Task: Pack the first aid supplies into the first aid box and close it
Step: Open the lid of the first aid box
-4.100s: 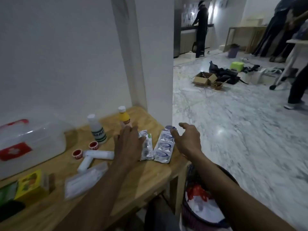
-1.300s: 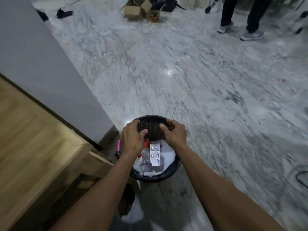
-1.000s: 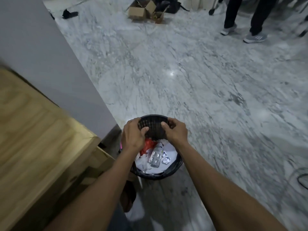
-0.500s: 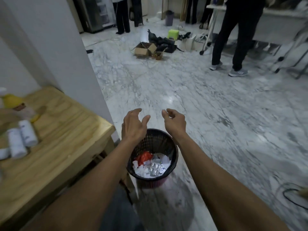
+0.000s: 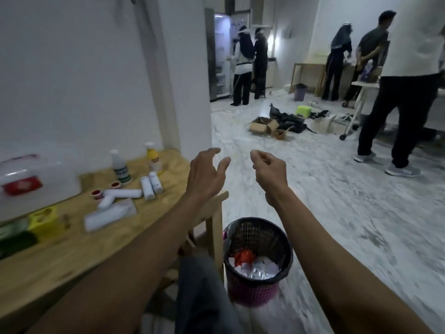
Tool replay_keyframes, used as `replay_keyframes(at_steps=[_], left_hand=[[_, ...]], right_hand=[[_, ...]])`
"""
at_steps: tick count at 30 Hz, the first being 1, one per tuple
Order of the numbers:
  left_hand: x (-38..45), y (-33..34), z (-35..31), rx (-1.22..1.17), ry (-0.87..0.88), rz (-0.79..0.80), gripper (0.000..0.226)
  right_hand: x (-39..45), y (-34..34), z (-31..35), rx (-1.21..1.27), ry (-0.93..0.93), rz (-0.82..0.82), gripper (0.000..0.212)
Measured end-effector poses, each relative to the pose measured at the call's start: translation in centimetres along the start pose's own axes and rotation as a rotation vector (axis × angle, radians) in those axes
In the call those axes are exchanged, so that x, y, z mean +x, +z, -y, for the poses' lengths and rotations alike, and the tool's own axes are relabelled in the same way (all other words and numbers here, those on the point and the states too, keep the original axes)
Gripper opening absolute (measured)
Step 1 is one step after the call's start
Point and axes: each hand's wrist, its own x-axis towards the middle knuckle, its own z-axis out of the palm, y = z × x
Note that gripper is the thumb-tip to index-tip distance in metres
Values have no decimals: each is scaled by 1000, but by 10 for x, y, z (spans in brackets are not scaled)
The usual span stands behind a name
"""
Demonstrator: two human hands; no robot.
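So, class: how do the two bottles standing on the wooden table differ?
The white bottle has a green-and-white label; the yellow bottle has a yellow body with a white cap. The white bottle stands nearer the first aid box, the yellow bottle nearer the table's wall end. Both stand upright and capped.

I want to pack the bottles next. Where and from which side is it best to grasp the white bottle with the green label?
Probably grip the white bottle with the green label around its body at the label, from the right with the left hand. It stands upright, and the yellow bottle stands apart from it.
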Motion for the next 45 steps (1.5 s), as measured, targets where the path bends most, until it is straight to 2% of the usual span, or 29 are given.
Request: replay_keyframes(at_steps=[8,12,20,31,36,41,45], left_hand=[[-37,-118,34,-7,-196,-204,38],[-65,-174,59,81,-309,-341,40],[-108,-265,114,132,-501,-566,37],[-86,-337,225,167,-593,-599,44],[-53,-345,265,148,-589,-580,52],[-20,-351,292,79,-629,-523,59],[0,-351,301,63,-652,-447,61]], right_hand=[[-37,81,27,112,-30,353,21],[-58,129,34,129,-84,507,27],[-94,219,45,102,-117,694,17],[-102,345,43,-95,-225,710,39],[-91,397,39,-148,-189,704,49],[-78,442,32,-191,-164,733,56],[-72,466,29,-194,-158,767,53]])
